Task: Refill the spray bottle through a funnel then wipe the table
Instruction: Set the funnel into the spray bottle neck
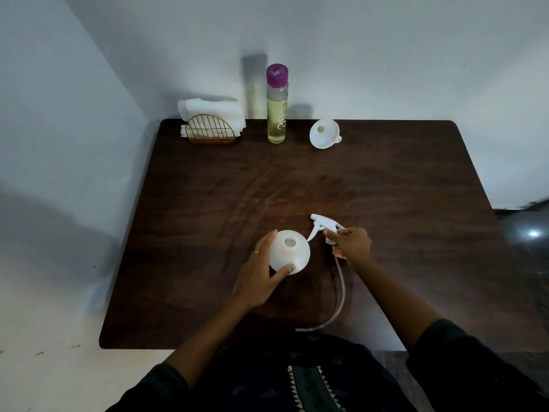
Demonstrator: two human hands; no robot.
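A white spray bottle body point(292, 246) stands on the dark wooden table point(225, 185) with its neck uncapped. My left hand point(261, 278) wraps around its left and front side. My right hand point(352, 243) grips the detached white trigger head point(323, 223) just right of the bottle; its clear dip tube point(338, 298) trails down toward the table's near edge. A white funnel point(324, 133) lies on its side at the back. Left of it stands a tall clear bottle point(277, 105) with yellowish liquid and a purple cap.
A gold wire holder with folded white cloths point(212, 121) sits at the back left corner. White walls run along the back and left sides of the table. A dark rounded object point(527, 233) shows off the right edge.
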